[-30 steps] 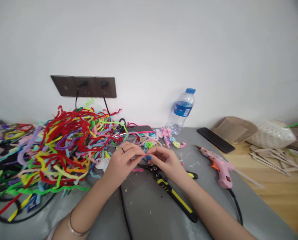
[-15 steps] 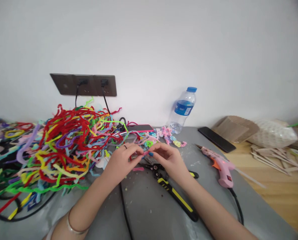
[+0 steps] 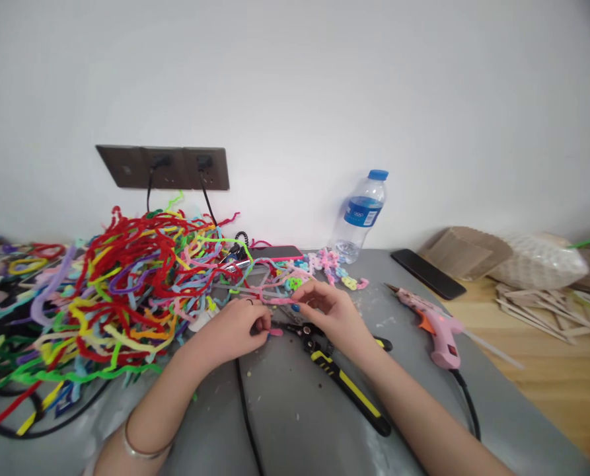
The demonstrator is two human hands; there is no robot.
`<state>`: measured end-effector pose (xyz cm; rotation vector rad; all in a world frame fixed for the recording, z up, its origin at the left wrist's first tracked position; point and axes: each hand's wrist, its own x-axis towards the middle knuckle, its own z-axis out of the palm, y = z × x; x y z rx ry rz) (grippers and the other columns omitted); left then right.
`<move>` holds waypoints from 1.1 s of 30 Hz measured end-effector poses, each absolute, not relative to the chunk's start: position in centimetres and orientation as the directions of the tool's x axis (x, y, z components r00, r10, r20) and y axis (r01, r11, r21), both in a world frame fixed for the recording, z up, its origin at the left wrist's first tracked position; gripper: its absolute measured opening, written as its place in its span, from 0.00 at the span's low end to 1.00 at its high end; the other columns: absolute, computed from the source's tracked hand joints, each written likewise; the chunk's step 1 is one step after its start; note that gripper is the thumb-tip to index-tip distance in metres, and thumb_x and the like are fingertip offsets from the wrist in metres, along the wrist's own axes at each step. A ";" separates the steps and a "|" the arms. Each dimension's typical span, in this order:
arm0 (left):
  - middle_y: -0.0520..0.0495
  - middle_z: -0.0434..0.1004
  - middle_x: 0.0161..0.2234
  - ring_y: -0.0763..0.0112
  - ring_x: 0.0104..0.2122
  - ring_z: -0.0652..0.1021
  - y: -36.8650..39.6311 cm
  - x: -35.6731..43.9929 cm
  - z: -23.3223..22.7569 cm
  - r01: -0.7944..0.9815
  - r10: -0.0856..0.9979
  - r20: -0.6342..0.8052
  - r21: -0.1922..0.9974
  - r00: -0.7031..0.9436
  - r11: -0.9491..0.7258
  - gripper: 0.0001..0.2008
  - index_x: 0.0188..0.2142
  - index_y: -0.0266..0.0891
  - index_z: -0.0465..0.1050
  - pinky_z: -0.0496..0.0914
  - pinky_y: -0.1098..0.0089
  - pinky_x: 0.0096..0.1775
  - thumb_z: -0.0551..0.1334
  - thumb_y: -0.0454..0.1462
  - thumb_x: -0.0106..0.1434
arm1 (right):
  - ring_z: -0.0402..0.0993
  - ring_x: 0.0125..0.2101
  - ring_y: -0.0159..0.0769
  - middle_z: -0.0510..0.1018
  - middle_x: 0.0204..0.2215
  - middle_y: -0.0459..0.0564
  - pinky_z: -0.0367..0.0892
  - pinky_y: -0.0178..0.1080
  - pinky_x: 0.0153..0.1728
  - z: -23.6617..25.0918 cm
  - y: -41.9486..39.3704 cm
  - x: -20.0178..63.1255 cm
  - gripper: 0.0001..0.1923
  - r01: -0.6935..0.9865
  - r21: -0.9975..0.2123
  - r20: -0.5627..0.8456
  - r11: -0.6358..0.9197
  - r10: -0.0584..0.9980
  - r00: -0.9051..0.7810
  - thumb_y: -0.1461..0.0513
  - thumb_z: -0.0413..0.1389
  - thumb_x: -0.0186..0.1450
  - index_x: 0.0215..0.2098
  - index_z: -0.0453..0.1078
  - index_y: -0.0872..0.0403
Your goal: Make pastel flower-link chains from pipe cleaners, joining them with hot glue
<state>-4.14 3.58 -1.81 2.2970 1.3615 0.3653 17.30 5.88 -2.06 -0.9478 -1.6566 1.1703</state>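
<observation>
My left hand [image 3: 232, 328] rests low on the grey mat [image 3: 295, 423], fingers closed, its fingertips pinching a short pink piece [image 3: 276, 332]. My right hand [image 3: 327, 311] is a little above the mat and pinches a pink pipe cleaner [image 3: 277, 301] that runs leftward, with a small blue bit [image 3: 295, 307] at its fingertips. Just under the two hands lie black-and-yellow pliers [image 3: 347, 390]. A big tangled pile of coloured pipe cleaners [image 3: 126, 284] sits left of my left hand.
Small pastel twisted links [image 3: 341, 272] lie behind the hands. A pink glue gun [image 3: 436, 330] is at the right, with a black phone [image 3: 427, 276] and a water bottle [image 3: 361, 215] behind. A red phone [image 3: 277, 254], wall sockets [image 3: 163, 168], cardboard [image 3: 466, 251] and wooden sticks [image 3: 537, 311] are around.
My left hand has dropped from the pipe cleaner down to the mat, onto the short pink piece. My right hand stays raised with the pink pipe cleaner.
</observation>
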 end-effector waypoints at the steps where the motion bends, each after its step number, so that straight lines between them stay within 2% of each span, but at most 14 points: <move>1: 0.51 0.74 0.28 0.69 0.29 0.73 3.6 -4.1 -1.9 0.757 0.878 0.024 0.496 0.478 -0.426 0.05 0.30 0.40 0.73 0.62 0.72 0.32 0.59 0.30 0.57 | 0.72 0.31 0.35 0.77 0.31 0.47 0.66 0.37 0.33 -2.0 5.9 17.3 0.04 0.103 -0.958 0.221 0.268 0.918 -0.331 0.61 0.60 0.59 0.33 0.74 0.53; 5: 0.50 0.74 0.31 0.68 0.30 0.74 3.6 -4.1 -1.6 0.734 0.883 0.137 0.507 0.449 -0.452 0.06 0.33 0.40 0.70 0.63 0.71 0.33 0.58 0.29 0.58 | 0.73 0.32 0.36 0.78 0.31 0.48 0.67 0.38 0.34 -1.8 5.8 17.4 0.05 0.109 -0.959 0.212 0.260 0.921 -0.328 0.59 0.59 0.60 0.33 0.74 0.53; 11: 0.52 0.74 0.31 0.70 0.28 0.73 3.6 -3.5 -0.4 0.742 0.906 0.228 0.520 0.356 -0.423 0.05 0.35 0.40 0.69 0.63 0.72 0.31 0.58 0.30 0.60 | 0.72 0.29 0.35 0.77 0.29 0.47 0.67 0.37 0.32 -1.5 5.7 17.2 0.06 0.101 -0.964 0.196 0.248 0.911 -0.363 0.58 0.60 0.59 0.31 0.73 0.53; 18: 0.51 0.76 0.35 0.71 0.31 0.75 3.5 -3.0 -0.8 0.676 0.878 0.303 0.561 0.370 -0.478 0.11 0.40 0.41 0.70 0.66 0.73 0.34 0.58 0.28 0.60 | 0.72 0.29 0.35 0.76 0.28 0.47 0.66 0.37 0.31 -1.7 5.8 17.2 0.05 0.136 -0.962 0.175 0.237 0.916 -0.361 0.59 0.60 0.59 0.31 0.73 0.53; 22: 0.51 0.76 0.35 0.72 0.30 0.76 3.5 -2.9 -1.1 0.654 0.867 0.353 0.569 0.353 -0.498 0.10 0.40 0.41 0.71 0.66 0.73 0.34 0.58 0.28 0.61 | 0.73 0.29 0.36 0.77 0.28 0.47 0.67 0.37 0.31 -1.9 5.9 17.2 0.07 0.119 -0.962 0.195 0.248 0.920 -0.342 0.57 0.61 0.59 0.32 0.74 0.53; 26: 0.50 0.76 0.35 0.72 0.32 0.76 3.7 -3.0 -1.0 0.634 0.851 0.451 0.582 0.268 -0.508 0.09 0.38 0.40 0.71 0.68 0.72 0.36 0.57 0.28 0.62 | 0.74 0.31 0.37 0.79 0.31 0.49 0.69 0.38 0.33 -1.9 6.0 17.4 0.09 0.069 -0.963 0.230 0.259 0.929 -0.289 0.55 0.61 0.61 0.34 0.74 0.53; 29: 0.50 0.76 0.35 0.74 0.30 0.75 3.9 -3.1 -0.8 0.561 0.858 0.482 0.666 0.179 -0.491 0.08 0.37 0.40 0.73 0.69 0.73 0.35 0.57 0.29 0.62 | 0.75 0.33 0.37 0.79 0.33 0.50 0.70 0.38 0.34 -1.8 6.1 17.6 0.09 0.026 -0.964 0.249 0.266 0.928 -0.275 0.55 0.61 0.60 0.34 0.74 0.52; 33: 0.51 0.77 0.31 0.73 0.28 0.76 4.2 -2.9 -0.8 0.354 0.924 0.380 0.860 0.037 -0.368 0.05 0.36 0.39 0.74 0.70 0.75 0.30 0.59 0.32 0.60 | 0.75 0.32 0.37 0.79 0.32 0.50 0.70 0.39 0.33 -1.7 6.0 17.5 0.10 0.029 -0.971 0.217 0.239 0.922 -0.319 0.55 0.62 0.60 0.33 0.74 0.52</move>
